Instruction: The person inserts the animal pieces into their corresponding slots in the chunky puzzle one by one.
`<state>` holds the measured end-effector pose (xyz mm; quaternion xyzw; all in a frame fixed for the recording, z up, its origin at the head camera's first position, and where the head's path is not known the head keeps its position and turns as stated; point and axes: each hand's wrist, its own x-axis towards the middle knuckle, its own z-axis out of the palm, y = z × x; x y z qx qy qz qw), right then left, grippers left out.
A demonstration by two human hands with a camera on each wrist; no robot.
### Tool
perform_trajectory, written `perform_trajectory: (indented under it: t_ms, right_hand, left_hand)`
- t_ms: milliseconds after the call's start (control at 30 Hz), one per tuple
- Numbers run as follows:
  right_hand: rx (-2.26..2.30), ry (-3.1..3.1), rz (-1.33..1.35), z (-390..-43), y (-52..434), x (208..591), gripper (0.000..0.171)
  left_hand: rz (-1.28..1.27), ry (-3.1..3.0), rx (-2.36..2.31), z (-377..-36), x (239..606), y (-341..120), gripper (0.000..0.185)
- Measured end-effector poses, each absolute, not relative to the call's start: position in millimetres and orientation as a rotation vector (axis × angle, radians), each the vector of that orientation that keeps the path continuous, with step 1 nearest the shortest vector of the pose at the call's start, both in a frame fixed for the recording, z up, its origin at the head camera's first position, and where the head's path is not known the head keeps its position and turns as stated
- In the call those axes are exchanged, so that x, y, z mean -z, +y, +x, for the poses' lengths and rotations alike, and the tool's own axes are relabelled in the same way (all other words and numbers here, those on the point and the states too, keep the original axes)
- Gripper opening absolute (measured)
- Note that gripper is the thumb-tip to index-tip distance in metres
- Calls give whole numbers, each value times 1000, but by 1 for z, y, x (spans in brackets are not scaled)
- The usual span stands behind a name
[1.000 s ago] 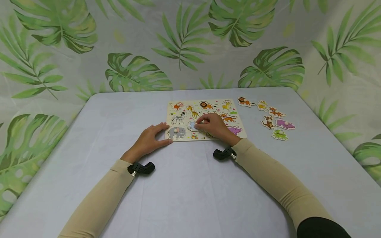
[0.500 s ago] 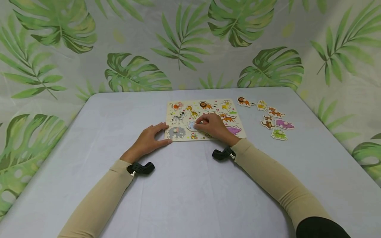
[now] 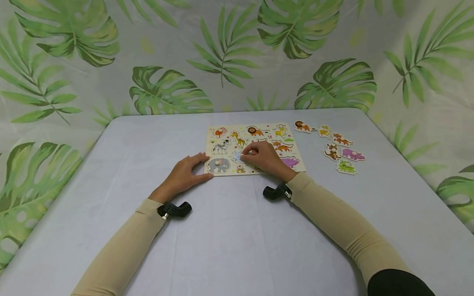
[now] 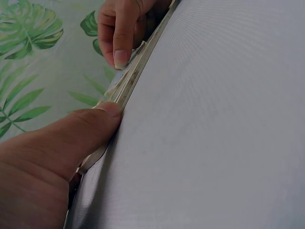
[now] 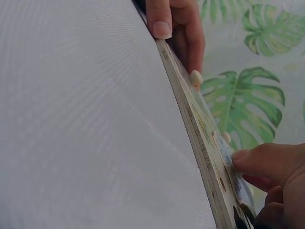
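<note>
A wooden animal puzzle board (image 3: pixel 238 128) lies flat near the table's far side. My left hand (image 3: pixel 181 172) holds its near left corner, thumb along the front edge and fingers at the left side; in the left wrist view the thumb (image 4: pixel 95 121) presses on the board's edge. Over the board's lower middle, my right hand (image 3: pixel 264 155) pinches a light blue animal piece (image 3: pixel 235 156), partly hidden by the fingertips. The right wrist view has the thumb (image 5: pixel 257 160) against this blue piece. A grey elephant piece (image 3: pixel 224 166) with a knob sits in the lower left corner.
Right of the board lie several loose pieces: a lion (image 3: pixel 303 126), a yellow animal (image 3: pixel 324 131), a tiger (image 3: pixel 341 140), a brown animal (image 3: pixel 332 152), a purple hippo (image 3: pixel 353 154) and a green frog (image 3: pixel 346 167). Leaf-patterned cloth (image 3: pixel 229 98) hangs behind the white-covered table (image 3: pixel 222 238).
The light blue piece shifts very slightly under my right fingertips and looks lower against the board. My left hand stays at the corner; the loose pieces keep their places.
</note>
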<state>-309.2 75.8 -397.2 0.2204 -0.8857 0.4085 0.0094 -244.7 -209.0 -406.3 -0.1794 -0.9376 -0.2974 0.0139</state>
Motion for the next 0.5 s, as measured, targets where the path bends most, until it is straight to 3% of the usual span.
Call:
perform_trajectory:
  t_ms: [500]
  right_hand:
    - [-1247,-2782,679,-310,75,399,15]
  left_hand:
    - [-543,-2927,937,-244,406,-208,66]
